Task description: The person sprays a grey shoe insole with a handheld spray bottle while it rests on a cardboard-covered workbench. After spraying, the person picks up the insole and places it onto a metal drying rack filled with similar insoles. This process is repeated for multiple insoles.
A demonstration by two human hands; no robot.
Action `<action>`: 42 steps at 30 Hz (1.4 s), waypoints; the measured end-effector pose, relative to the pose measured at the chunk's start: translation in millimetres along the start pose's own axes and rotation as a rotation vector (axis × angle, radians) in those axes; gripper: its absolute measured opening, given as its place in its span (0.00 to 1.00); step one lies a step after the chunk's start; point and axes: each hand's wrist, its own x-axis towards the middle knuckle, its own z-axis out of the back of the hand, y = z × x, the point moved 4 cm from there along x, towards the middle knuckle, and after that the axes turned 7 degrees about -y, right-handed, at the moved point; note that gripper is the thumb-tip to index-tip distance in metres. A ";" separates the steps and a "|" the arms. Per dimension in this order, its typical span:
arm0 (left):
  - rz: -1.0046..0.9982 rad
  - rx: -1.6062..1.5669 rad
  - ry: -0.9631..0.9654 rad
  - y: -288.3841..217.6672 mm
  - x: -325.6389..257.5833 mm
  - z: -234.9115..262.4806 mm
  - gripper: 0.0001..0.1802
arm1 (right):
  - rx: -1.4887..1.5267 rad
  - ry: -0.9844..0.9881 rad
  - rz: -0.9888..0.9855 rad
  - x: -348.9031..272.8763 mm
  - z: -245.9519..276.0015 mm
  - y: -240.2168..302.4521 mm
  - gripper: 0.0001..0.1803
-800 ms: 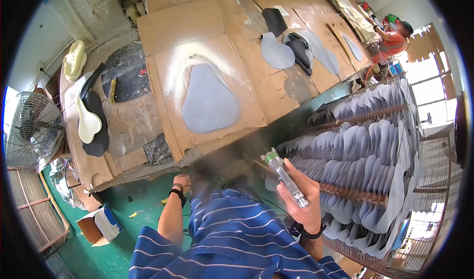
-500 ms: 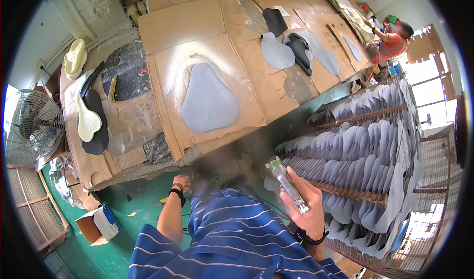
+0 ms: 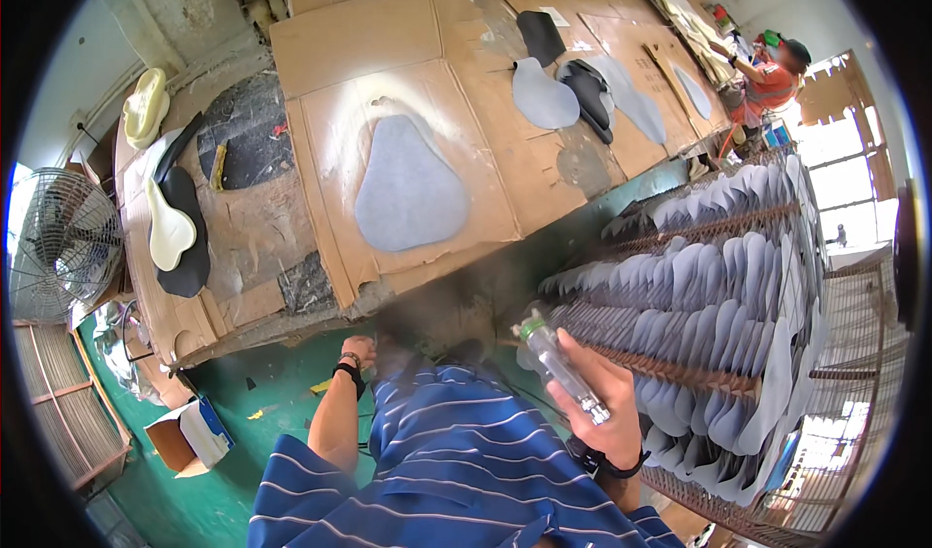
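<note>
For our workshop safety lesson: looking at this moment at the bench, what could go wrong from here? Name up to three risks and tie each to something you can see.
1. The right hand holds a spray tool tilted beside the rack of grey pieces; stray mist could land on them.
2. A haze hangs at the table edge, close to the person, who might breathe it in.
3. The left hand is low at that edge, possibly in the mist.

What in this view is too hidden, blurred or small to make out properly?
- Left hand, head view: fingers hidden behind the workbench edge; any grip is unclear.
- Spray tool in the right hand: its nozzle is blurred by mist.
- Distant person: too small to see what the hands do.
</note>
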 end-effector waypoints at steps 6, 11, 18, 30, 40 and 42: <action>0.012 -0.036 -0.002 0.0 -7.3 3.3 0.17 | 0.013 0.106 -0.061 -7.9 6.7 -5.6 0.34; -0.010 0.006 -0.009 -4.9 -6.7 5.3 0.17 | -0.034 -0.082 -0.102 -10.9 8.1 -21.3 0.32; -0.252 0.239 0.184 -50.2 -25.9 -2.5 0.14 | 0.076 0.006 -0.197 -19.9 -6.4 -12.9 0.30; -0.930 0.419 -0.818 -265.3 -82.1 -29.7 0.16 | 0.037 -0.134 -0.221 -35.1 10.8 -13.0 0.29; -0.961 0.554 -0.823 -273.7 -78.6 -29.4 0.17 | 0.142 0.046 -0.111 -36.8 1.5 -3.8 0.40; -0.961 0.573 -0.837 -274.6 -81.8 -29.6 0.17 | 0.121 -0.061 -0.144 -35.5 -0.4 -1.7 0.34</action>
